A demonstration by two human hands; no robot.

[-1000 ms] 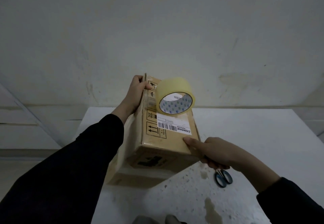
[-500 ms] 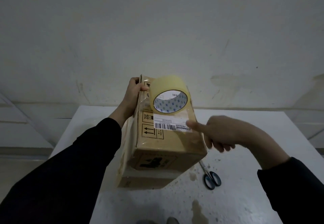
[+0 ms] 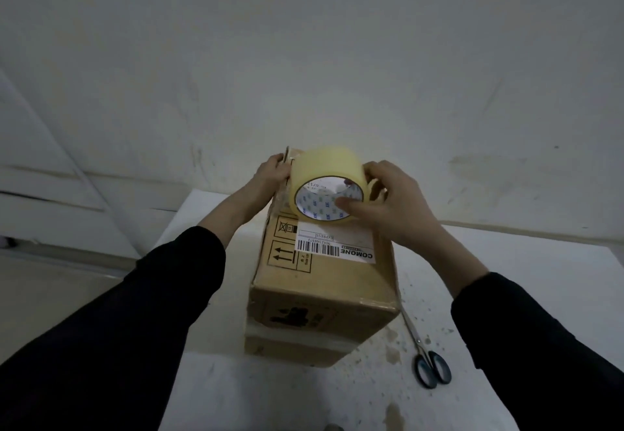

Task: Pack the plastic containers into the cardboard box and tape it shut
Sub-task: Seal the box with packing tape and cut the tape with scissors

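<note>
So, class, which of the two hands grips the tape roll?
The right hand, fingers round the tape roll; the left hand holds the cardboard box.

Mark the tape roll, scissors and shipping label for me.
tape roll (image 3: 326, 167), head view, on its yellow outer band
scissors (image 3: 433, 368), head view, where the two dark handle loops meet
shipping label (image 3: 334, 243), head view, middle of the white sticker

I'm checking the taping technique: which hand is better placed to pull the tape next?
Right. The right hand grips the tape roll on the box, thumb at its core; the left hand holds the box's far edge.
</note>
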